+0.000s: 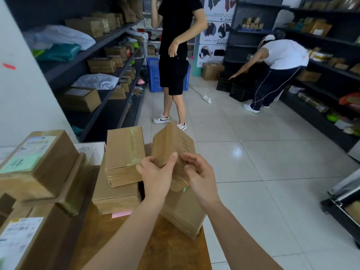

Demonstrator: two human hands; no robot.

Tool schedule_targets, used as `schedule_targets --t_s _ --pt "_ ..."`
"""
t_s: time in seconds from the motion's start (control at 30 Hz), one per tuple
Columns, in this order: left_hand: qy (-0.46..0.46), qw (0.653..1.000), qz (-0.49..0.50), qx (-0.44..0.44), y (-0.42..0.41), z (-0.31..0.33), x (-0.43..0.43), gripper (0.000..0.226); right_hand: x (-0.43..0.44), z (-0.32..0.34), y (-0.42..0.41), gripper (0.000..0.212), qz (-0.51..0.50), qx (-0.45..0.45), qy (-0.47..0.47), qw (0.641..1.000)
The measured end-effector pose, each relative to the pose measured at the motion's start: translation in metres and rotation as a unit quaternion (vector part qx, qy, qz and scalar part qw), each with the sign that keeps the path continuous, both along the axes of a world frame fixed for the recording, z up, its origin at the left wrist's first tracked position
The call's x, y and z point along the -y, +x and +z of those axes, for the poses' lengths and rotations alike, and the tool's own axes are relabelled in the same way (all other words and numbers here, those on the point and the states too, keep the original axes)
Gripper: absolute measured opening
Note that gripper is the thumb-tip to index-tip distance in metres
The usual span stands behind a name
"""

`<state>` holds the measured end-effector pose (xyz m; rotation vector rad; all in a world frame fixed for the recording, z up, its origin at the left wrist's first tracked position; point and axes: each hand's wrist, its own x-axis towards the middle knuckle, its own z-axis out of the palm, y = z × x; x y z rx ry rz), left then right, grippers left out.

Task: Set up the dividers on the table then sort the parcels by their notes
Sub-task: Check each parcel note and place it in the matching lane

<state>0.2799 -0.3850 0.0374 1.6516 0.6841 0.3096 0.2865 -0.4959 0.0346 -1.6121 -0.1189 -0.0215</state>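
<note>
1. The left hand (155,177) grips the held parcel (171,145) at its lower left - thumb pressed on the near face, fingers curled round the edge.
2. The right hand (201,179) has its fingers curled against the same parcel's lower right edge, so the box is pinched between the two hands.
3. The held parcel is a brown cardboard box, lifted and tilted at the centre of the frame, with dark handwriting on its right face.
4. Directly below it lies a flat brown parcel (183,213) at the right edge of the wooden table (171,250).
5. Just left of the hands, a taped parcel (124,151) tops a stack; a pink note (121,213) juts out beneath the stack.
6. Behind the stack stands a white card (91,152) with writing.
7. Labelled parcels (35,160) fill the lower left.
8. Beyond - a person in black (175,45) stands at upper centre, and a person in a white top (282,57) bends toward the shelves (321,41) at upper right.
</note>
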Motion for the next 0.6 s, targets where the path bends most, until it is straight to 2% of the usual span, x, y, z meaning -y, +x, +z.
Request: schedule_targets --t_s 0.1,0.2,0.27,0.33,0.43,0.53,0.6 --pt "-0.026 1.000 -0.005 -0.015 -0.010 -0.005 0.000 0.064 0.004 -0.005 -0.003 0.033 -0.001 -0.025 0.003 1.000" --pt "-0.080 0.997 -0.013 -0.009 -0.020 -0.011 -0.002 0.060 0.005 -0.012 -0.005 0.035 -0.049 -0.033 -0.038 0.998" --pt "-0.156 0.987 -0.010 -0.019 -0.028 -0.014 -0.004 0.062 0.007 -0.015 -0.008 0.044 -0.077 -0.069 -0.036 0.994" --pt "-0.265 0.964 0.009 -0.026 -0.037 -0.013 -0.005 0.050 0.010 -0.014 -0.013 0.050 -0.073 -0.127 0.010 0.989" --pt "-0.365 0.930 0.031 -0.034 -0.047 -0.017 -0.012 0.045 0.017 -0.006 -0.020 0.026 -0.053 -0.151 0.052 0.986" --pt "-0.429 0.903 0.030 -0.022 -0.057 -0.021 -0.022 0.048 0.023 -0.003 -0.020 0.029 -0.060 -0.159 0.094 0.981" --pt "-0.471 0.882 0.014 -0.008 -0.064 -0.024 -0.025 0.050 0.023 -0.002 -0.021 0.017 -0.063 -0.162 0.100 0.980"
